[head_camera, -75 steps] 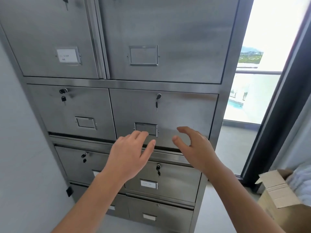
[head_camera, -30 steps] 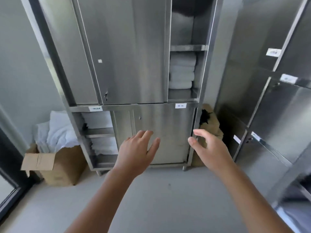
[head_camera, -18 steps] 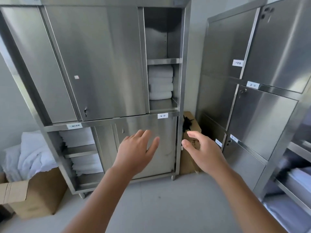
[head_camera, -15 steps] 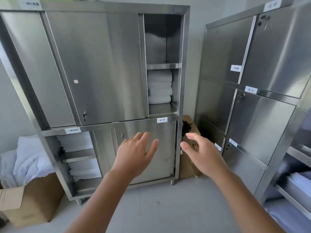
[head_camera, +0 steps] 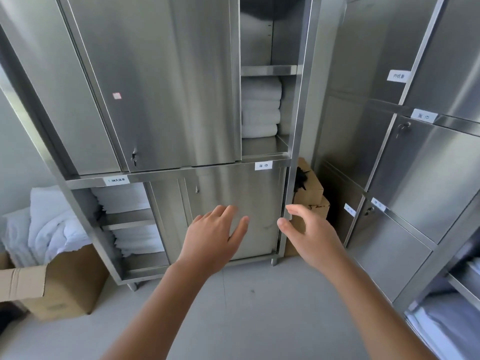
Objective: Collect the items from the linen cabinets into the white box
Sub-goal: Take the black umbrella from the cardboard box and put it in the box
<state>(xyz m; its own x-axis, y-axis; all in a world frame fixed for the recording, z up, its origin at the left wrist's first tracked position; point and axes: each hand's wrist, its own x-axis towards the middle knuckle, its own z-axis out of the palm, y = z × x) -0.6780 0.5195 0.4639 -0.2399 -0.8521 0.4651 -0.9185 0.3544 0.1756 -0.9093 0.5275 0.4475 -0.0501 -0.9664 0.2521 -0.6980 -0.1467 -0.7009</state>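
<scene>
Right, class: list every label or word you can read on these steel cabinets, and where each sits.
"浴巾": white label on the middle rail of the front cabinet.
"大床单", unclear marks before it: left label, same rail.
"面巾": side label on the right-hand cabinet.
"内枕", then an unsure character: upper label, same cabinet.
Too blurred: two small labels lower on it; square sticker on the front cabinet's upper door.

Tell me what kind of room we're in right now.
Most likely a linen storeroom, perhaps in a hotel. A steel cabinet with labelled shelves holds folded white towels in its open compartment, and a cardboard box on the floor is heaped with loose white linen.
</scene>
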